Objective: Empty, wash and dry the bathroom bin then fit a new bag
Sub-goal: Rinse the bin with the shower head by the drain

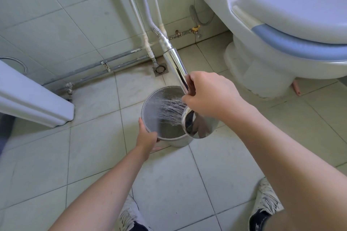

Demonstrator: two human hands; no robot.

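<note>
A round grey metal bin (180,141) stands on the tiled floor at the centre, tipped toward me with its open mouth up. My left hand (147,138) grips its near-left rim. My right hand (208,95) holds the chrome handle of a shower head (189,121) above the bin's right side. Water sprays leftward from the head into the bin. The flexible metal hose (150,18) runs up the wall from the handle.
A white toilet (272,33) with a closed lid stands at the right. A white basin pedestal (35,97) is at the left. Pipes run along the wall base beside a floor drain (160,69). My shoes (266,200) are at the bottom.
</note>
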